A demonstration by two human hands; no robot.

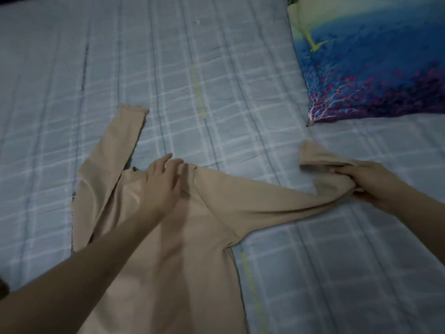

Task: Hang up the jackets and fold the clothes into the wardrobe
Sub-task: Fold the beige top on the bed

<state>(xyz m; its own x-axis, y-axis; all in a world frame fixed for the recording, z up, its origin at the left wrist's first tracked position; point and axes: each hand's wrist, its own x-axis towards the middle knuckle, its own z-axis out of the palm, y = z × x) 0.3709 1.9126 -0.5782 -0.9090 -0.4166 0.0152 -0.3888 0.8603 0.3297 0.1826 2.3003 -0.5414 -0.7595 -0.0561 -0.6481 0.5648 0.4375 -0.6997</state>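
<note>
Dim room, and pretty much the whole shot is a bed (216,80) covered in a pale blue-grey plaid quilt with stitched lines running up and down it. Up in the top right corner there's a pillow (375,63) with a loud blue print, purple and pink coral-looking branches along its lower edge and a bit of yellow near the top.

Laid out on the quilt, front and centre, is a beige long-sleeved top (192,237). The body of it runs from the middle of the bed down past the bottom of the frame, neck end pointing away from the camera. The sleeve on the left side is bent upward, with its cuff lying flat on the quilt. The sleeve on the right side stretches straight out to the right.

The left hand (161,186) comes in from the lower left and rests flat on the top near the neckline, fingers straight and slightly spread, so that grip is open and just pressing on the fabric. The right hand (368,184) is over at the far end of the right sleeve, fingers curled around a bunched bit of the material, so that grip is closed on the sleeve, with the cuff end flopping out past the hand toward the pillow.

The picture's a little blurry around the hands.
</note>
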